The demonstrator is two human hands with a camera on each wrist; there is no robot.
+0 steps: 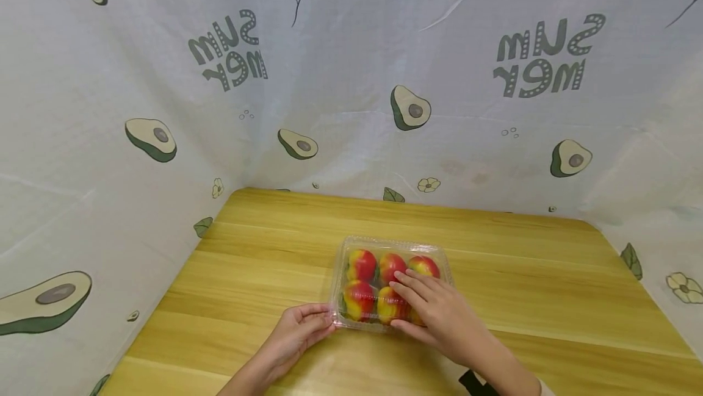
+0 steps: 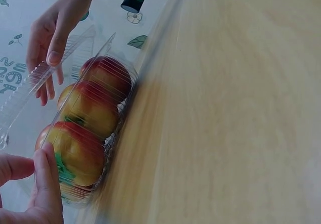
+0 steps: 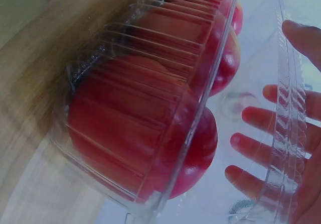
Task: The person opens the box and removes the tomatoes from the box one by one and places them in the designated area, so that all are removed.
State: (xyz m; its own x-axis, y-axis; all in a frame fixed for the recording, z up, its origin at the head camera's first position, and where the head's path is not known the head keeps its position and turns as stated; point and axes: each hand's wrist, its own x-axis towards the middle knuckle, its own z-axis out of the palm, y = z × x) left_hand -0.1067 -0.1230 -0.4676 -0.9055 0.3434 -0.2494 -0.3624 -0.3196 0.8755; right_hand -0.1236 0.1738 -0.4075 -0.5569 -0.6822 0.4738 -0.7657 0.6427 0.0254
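A clear plastic clamshell box [image 1: 395,243] holds several red-and-yellow fruits [image 1: 361,265] in two rows; their exact kind is uncertain. My left hand [image 1: 296,334] pinches the box at its near left corner between thumb and fingers. Over the top of the box, my right hand [image 1: 442,313] lies with fairly straight fingers against the outside of the hinged lid. Seen from the right wrist, the lid [image 3: 283,143] stands tilted apart from the base rim, and the fingers show through it. The right hand covers part of the near right fruits.
The box stands on a wood-grain table [image 1: 263,262]. Behind and at both sides hangs a pale curtain [image 1: 351,79] printed with avocados, flowers and lettering. A dark device [image 1: 476,384] sits by the right wrist.
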